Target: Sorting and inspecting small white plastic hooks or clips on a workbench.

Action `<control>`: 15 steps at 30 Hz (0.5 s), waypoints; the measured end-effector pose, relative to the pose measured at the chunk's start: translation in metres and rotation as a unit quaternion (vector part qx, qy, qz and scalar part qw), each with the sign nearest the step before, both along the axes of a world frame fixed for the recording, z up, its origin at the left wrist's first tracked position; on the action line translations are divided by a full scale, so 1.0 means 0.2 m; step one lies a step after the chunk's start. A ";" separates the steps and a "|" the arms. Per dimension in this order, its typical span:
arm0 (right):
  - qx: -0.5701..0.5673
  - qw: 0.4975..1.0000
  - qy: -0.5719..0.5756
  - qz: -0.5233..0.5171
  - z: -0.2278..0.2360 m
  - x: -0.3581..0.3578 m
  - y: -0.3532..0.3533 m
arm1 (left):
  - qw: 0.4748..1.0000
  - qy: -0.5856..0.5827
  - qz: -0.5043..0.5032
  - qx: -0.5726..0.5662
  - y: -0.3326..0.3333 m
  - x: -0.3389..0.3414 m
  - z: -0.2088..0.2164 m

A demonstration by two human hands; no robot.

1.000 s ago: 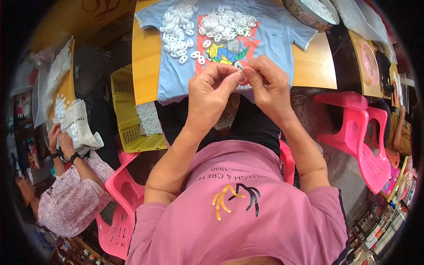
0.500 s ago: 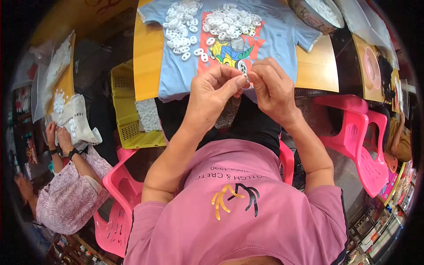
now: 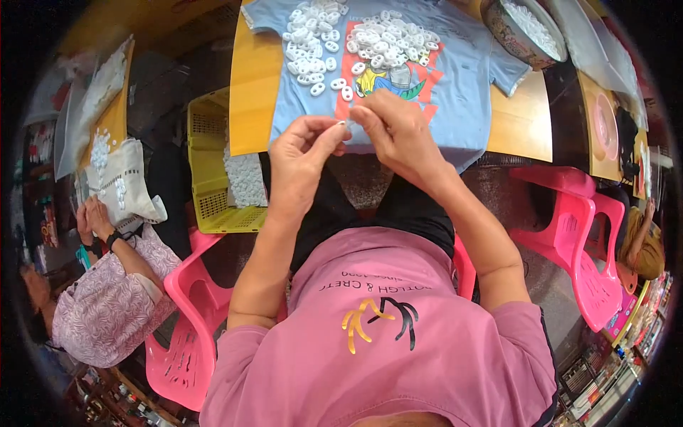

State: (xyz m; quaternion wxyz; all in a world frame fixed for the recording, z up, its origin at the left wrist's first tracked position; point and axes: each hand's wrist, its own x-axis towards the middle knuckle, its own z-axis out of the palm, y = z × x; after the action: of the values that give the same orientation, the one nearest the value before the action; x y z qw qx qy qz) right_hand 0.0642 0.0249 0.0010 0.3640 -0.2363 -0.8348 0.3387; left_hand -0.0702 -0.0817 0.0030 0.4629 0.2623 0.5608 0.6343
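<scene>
My left hand (image 3: 302,153) is closed in a pinch on a small white plastic piece (image 3: 346,124), mostly hidden by the fingertips. Close beside it, my right hand (image 3: 398,132) is closed too, its thumb and forefinger at the same piece. Both hands hover over the near edge of a light blue T-shirt (image 3: 462,114) spread on the table. Beyond them on the shirt lie two heaps of white oval two-holed plastic pieces, a left heap (image 3: 307,44) and a right heap (image 3: 391,39). A few single pieces lie apart in front of the heaps.
A yellow crate (image 3: 206,203) stands left of my legs, beside a mass of white pieces (image 3: 246,178). At the back right is a patterned tub (image 3: 498,32) of white pieces. Pink chairs (image 3: 569,228) stand right and left. A co-worker's hands (image 3: 96,217) rest by a cloth bag (image 3: 128,181).
Both my hands have moved left and slightly toward the crate, still together at the small white piece. The view has shifted a little. The co-worker's hands at left have come closer together.
</scene>
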 end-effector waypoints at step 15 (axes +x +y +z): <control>0.031 0.987 -0.151 -0.052 -0.05 -0.09 0.12 | 0.999 -0.002 0.046 0.010 -0.03 -0.10 0.01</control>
State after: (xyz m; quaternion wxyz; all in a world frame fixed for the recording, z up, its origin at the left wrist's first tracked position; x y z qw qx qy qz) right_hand 0.0462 0.0499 -0.0082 0.2583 -0.3158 -0.8770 0.2537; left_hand -0.0909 -0.0867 0.0042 0.4316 0.2397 0.5651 0.6610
